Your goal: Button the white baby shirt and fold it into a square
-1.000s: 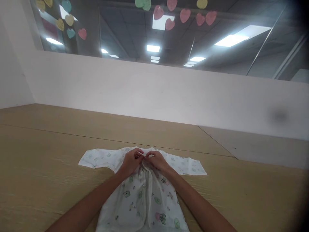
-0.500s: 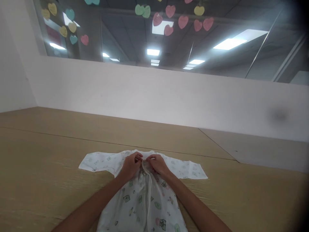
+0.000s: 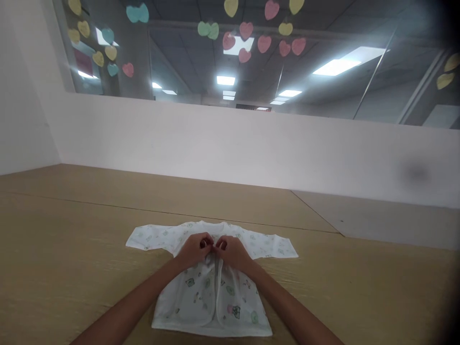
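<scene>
2 hands (image 3: 196, 250) (image 3: 233, 251) pinch the white shirt (image 3: 194, 302), hiding part of its opening.

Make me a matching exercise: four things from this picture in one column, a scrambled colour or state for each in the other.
1. Left hand
2. Long-sleeved top
3. Tabletop
4. Heart-shaped stickers

A. tan
B. pink, yellow, green and blue
C. curled into a pinch
D. white with a small print

Pairs: 1-C; 2-D; 3-A; 4-B
</scene>
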{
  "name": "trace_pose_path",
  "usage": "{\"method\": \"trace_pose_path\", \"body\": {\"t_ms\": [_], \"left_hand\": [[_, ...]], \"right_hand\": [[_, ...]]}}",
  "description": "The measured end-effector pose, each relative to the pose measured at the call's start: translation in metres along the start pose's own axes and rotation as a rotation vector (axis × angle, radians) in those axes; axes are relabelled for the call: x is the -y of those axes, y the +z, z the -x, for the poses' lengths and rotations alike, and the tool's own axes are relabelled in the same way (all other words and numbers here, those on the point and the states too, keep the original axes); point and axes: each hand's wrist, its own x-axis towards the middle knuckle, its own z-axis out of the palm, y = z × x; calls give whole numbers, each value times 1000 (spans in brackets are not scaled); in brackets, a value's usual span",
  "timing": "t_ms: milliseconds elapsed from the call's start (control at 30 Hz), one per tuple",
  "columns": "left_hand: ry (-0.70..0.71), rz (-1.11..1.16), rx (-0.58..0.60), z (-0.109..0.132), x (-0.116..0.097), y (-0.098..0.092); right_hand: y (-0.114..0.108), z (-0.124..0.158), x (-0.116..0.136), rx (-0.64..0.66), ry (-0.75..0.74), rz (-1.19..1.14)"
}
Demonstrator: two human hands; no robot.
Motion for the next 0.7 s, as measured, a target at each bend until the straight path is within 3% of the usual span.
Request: {"method": "trace_pose_path", "body": {"t_ms": [100,400,700], "left_hand": [[72,-78,58,6,-3,0],[113,-213,5,8,-6,1],[-18,94,66,4,3,0]], "right_hand": [[3,8,-4,-28,-42,39],[2,6,-16,2,-40,-159],[8,8,-15,-25,4,-304]]}}
